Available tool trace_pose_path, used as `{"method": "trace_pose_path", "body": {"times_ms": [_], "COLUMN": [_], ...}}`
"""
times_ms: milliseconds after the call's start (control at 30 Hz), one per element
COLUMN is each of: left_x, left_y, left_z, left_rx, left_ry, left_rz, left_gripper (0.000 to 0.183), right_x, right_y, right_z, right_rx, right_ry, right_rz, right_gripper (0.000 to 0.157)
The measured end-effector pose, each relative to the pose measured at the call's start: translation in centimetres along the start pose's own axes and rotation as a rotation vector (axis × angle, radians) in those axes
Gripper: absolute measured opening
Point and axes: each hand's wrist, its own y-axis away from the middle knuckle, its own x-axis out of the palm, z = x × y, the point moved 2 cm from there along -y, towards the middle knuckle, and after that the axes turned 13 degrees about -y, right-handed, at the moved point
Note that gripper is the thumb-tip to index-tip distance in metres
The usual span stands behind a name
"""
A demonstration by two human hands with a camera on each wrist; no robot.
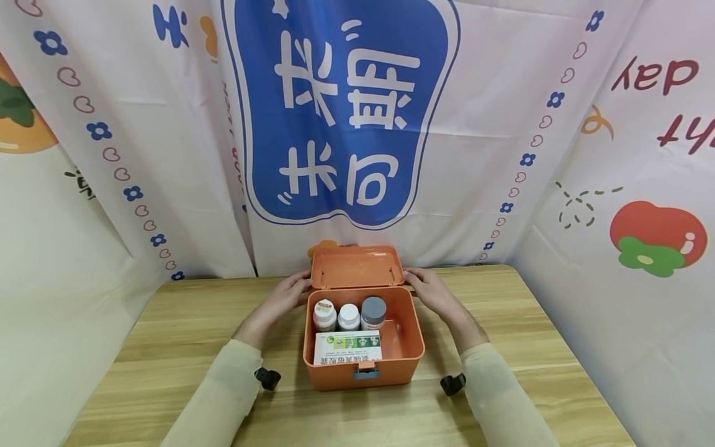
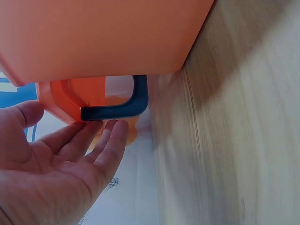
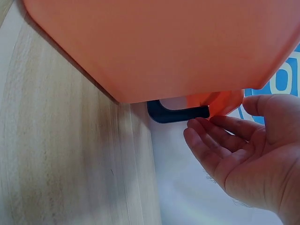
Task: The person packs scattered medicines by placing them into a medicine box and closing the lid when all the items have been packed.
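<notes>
An orange storage box (image 1: 391,372) stands on the table with its hinged lid (image 1: 357,267) raised at the back. My left hand (image 1: 282,301) holds the lid's left edge, thumb at the side and fingers behind. On the opposite edge, my right hand (image 1: 441,299) holds the lid the same way. A dark blue handle (image 2: 117,111) hangs behind the box, close to the fingers of both hands. Inside are two white-capped bottles (image 1: 349,318), a grey-capped bottle (image 1: 373,311) and a white-and-green medicine carton (image 1: 347,349). A blue latch (image 1: 365,374) is on the box's front.
The wooden table (image 1: 195,323) ends just behind the box, near a white printed curtain (image 1: 475,155) with a large blue panel. Similar cloth hangs on both sides. Each sleeved forearm carries a small black device (image 1: 452,385) near the wrist.
</notes>
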Motion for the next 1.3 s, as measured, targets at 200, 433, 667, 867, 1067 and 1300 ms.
{"method": "trace_pose_path", "body": {"times_ms": [200, 433, 667, 867, 1067, 1300], "left_x": [-0.1, -0.3, -0.4, -0.6, -0.8, -1.0], "left_y": [0.0, 0.1, 0.4, 0.5, 0.5, 0.8], "left_z": [-0.1, -0.7, -1.5, -2.0, -2.4, -3.2], "left_rx": [-0.018, -0.026, 0.017, 0.043, 0.044, 0.055], "left_ry": [-0.028, -0.055, -0.11, -0.135, -0.146, -0.123], "left_rz": [-0.023, -0.049, -0.076, -0.105, -0.115, -0.128], "left_gripper": [0.058, 0.058, 0.058, 0.058, 0.059, 0.06], "right_x": [0.0, 0.0, -0.2, -0.2, -0.5, -0.7], "right_y": [-0.1, -0.2, 0.0, 0.2, 0.3, 0.4], "right_z": [0.2, 0.4, 0.8, 1.4, 1.8, 2.0], "right_rx": [-0.028, -0.046, -0.083, -0.109, -0.145, -0.188], "right_ry": [0.051, 0.056, 0.067, 0.088, 0.062, 0.026], "right_rz": [-0.005, 0.001, 0.005, 0.005, 0.012, 0.002], "right_gripper": [0.045, 0.046, 0.05, 0.049, 0.047, 0.047]}}
